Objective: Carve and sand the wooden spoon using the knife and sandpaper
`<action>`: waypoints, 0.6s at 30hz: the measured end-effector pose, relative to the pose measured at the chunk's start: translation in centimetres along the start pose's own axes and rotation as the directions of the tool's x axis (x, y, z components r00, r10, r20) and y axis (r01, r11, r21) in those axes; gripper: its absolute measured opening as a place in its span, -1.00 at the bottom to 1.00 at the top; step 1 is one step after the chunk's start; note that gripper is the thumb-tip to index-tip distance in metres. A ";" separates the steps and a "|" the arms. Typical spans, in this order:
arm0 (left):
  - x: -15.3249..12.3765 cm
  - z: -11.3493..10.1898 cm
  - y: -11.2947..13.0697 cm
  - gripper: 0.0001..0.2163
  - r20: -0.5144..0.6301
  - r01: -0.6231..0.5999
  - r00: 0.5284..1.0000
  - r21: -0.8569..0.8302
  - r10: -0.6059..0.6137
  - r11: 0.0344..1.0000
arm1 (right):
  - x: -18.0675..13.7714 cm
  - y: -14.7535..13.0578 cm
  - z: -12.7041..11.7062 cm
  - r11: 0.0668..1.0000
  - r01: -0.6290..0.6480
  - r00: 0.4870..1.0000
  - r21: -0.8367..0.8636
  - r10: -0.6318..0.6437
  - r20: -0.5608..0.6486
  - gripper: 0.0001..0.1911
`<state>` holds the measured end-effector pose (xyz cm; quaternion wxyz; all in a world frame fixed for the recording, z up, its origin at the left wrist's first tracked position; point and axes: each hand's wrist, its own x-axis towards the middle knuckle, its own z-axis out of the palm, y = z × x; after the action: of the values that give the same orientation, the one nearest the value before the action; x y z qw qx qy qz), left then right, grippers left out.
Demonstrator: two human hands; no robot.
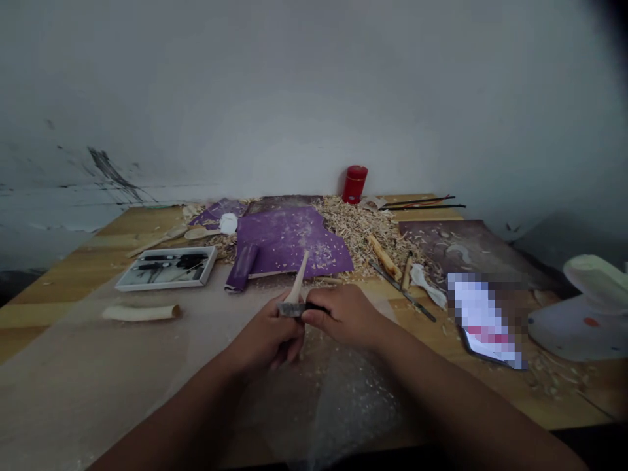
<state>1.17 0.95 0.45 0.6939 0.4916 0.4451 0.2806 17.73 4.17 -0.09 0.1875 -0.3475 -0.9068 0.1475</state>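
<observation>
In the middle of the view, my left hand (269, 332) is closed around a pale wooden piece (297, 282), whose narrow end points up and away from me. My right hand (346, 315) grips the dark handle of a knife (290, 309). The short metal blade lies across the wood, close to the left fingers. The lower end of the wood is hidden by that hand. Just beyond both hands is a purple sheet (289, 235) sprinkled with shavings, with a rolled purple piece (242, 268) at its left.
A white tray of tools (167, 286) and a pale wood stick (142, 313) lie left. Wood shavings (360, 226) heap behind, near a red canister (354, 184). To the right are a long metal tool (417, 306), a blurred phone (483, 320) and a white object (579, 320).
</observation>
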 end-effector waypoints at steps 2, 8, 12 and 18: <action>0.0 0.0 0.0 -0.91 0.001 -0.019 1.000 -0.011 0.019 1.000 | 0.0 0.1 -0.1 0.997 -0.025 0.999 -0.068 0.022 -0.032 -0.57; 0.1 0.4 0.1 -0.87 -0.047 -0.027 0.999 -0.052 0.025 0.998 | 0.1 0.3 -0.6 0.955 -0.172 0.983 -0.240 0.150 -0.107 -0.54; 0.2 0.3 0.0 -0.87 0.008 -0.090 0.996 -0.155 0.092 0.984 | 0.1 0.6 -0.6 0.910 -0.250 0.963 -0.332 0.197 -0.185 -0.52; 0.0 0.5 -0.1 -0.88 0.138 -0.057 0.987 -0.194 0.085 0.979 | -0.2 2.2 -1.8 0.842 -0.480 0.851 -0.248 0.378 -0.363 -0.56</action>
<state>1.61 0.70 0.44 0.7577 0.4582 0.3466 0.3096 19.91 5.90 0.61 0.2239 -0.5881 -0.7768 -0.0220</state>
